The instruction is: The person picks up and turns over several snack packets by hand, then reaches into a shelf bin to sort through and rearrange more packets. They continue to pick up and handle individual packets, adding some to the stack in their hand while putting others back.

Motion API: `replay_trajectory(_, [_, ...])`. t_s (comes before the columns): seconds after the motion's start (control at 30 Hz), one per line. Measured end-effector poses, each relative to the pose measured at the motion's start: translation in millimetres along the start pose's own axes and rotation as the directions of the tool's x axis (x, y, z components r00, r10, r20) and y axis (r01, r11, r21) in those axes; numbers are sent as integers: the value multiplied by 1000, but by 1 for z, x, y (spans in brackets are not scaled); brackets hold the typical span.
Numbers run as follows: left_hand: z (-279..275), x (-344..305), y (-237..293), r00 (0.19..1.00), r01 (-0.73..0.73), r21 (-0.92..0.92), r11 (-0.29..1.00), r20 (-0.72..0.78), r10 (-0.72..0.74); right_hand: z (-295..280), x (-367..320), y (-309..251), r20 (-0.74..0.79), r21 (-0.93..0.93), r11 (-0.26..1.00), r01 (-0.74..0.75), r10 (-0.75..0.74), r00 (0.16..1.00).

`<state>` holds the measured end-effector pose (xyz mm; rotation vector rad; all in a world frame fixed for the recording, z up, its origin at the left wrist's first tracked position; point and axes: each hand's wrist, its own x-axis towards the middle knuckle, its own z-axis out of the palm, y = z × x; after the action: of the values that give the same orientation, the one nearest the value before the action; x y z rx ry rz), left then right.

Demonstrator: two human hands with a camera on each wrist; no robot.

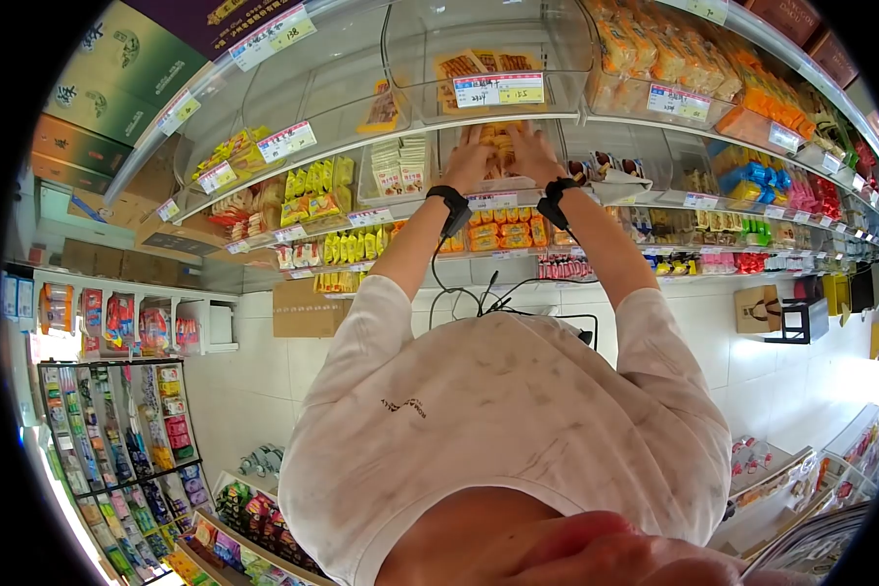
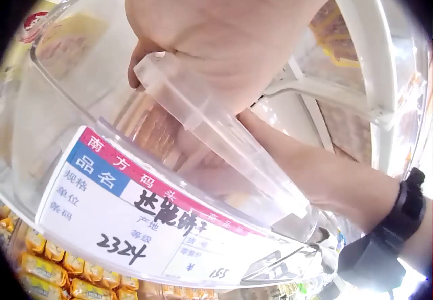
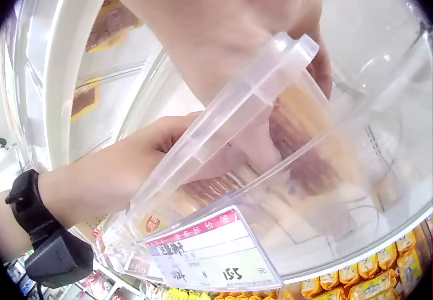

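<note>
Both hands reach into a clear plastic bin (image 1: pixel 446 156) on the middle shelf, in the head view. My left hand (image 1: pixel 469 164) is on the left side of a row of biscuit packets (image 1: pixel 499 146), and my right hand (image 1: pixel 534 158) is on the right. The fingers look fairly straight and lie against the packets. Through the bin wall in the right wrist view, brown biscuits show in clear and yellow wrapping (image 3: pixel 301 144). In the left wrist view, the left hand (image 2: pixel 230 36) hangs over the bin's front divider, and its fingertips are hidden.
A price label (image 2: pixel 135 205) is fixed to the bin front. Above sits another bin with a price label (image 1: pixel 498 90) on its edge. White packets (image 1: pixel 400 164) stand to the left, dark-wrapped snacks (image 1: pixel 606 169) to the right, orange packets (image 1: pixel 503 234) below. Cables (image 1: pixel 488 298) hang from the wrist bands.
</note>
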<state>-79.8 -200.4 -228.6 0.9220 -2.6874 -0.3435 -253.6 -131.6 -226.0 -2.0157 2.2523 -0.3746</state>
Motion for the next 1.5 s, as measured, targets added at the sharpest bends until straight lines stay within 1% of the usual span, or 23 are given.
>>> replay_trajectory(0.07, [-11,-3,7,999,-8,22,1000,54,7,2,2,0,5,10,1000,-23,23,1000])
replay_trajectory(0.17, [-19,-4,17,996,15,33,999,83,-17,1,2,-1,6,17,999,-39,39,999])
replay_trajectory(0.27, [-1,5,1,999,8,13,1000,48,-8,-3,-2,-5,1,41,998,-53,53,999])
replay_trajectory(0.37, [8,10,-4,990,37,157,987,131,-58,-5,-5,-6,-29,60,997,-42,44,999])
replay_trajectory(0.47, [-3,9,7,981,43,155,987,178,-71,-10,-7,-7,-37,88,996,-31,34,999])
replay_trajectory(0.57, [-3,6,10,996,33,117,993,83,-43,-8,-6,-7,-33,101,994,-41,45,998])
replay_trajectory(0.67, [-12,0,22,998,42,122,992,39,-47,1,-2,-3,-49,101,994,-47,52,997])
replay_trajectory(0.8, [-5,5,16,992,117,154,981,27,-122,6,-2,-2,-94,64,998,-29,34,995])
replay_trajectory(0.83, [-1,7,12,991,133,159,978,12,-136,1,-3,-2,-52,40,999,-14,16,999])
replay_trajectory(0.9, [0,5,14,986,160,177,971,10,-164,6,-1,0,-81,47,999,1,3,997])
replay_trajectory(0.93, [-2,3,16,987,157,172,973,3,-160,4,-3,0,-96,50,999,5,0,995])
replay_trajectory(0.97, [-5,3,18,988,153,166,974,-4,-155,0,-2,1,-25,73,997,-5,7,1000])
replay_trajectory(1.0, [-6,3,17,989,149,159,976,-12,-149,3,-2,1,-66,73,997,9,-4,998])
replay_trajectory(1.03, [-1,5,10,993,112,246,963,15,-120,6,-2,3,-107,72,997,23,-15,994])
replay_trajectory(1.07, [6,4,4,992,114,288,951,23,-126,10,-2,4,-149,70,997,38,-27,988])
replay_trajectory(1.1, [4,5,7,991,113,332,937,27,-130,9,-1,5,-97,65,998,16,-9,995])
replay_trajectory(1.13, [3,7,9,991,112,376,920,28,-132,9,-1,4,-92,62,998,2,4,996])
replay_trajectory(1.27, [-21,12,24,981,99,371,923,120,-153,8,4,2,-49,21,998,-56,57,997])
replay_trajectory(1.33, [-16,19,12,988,25,316,949,135,-71,4,3,-2,-50,-9,997,-78,77,996])
replay_trajectory(1.37, [-13,23,6,990,-11,285,958,141,-31,2,2,-3,-12,-5,997,-81,81,997])
replay_trajectory(1.43, [-15,29,5,990,-29,295,955,139,-13,-11,-3,-6,66,1,997,-83,83,994])
replay_trajectory(1.47, [-15,31,4,990,-36,300,953,138,-6,-10,-3,-6,45,-15,997,-69,70,997])
replay_trajectory(1.5, [-17,32,5,989,-13,302,953,143,-32,-7,-3,-5,27,-30,998,-55,56,998])
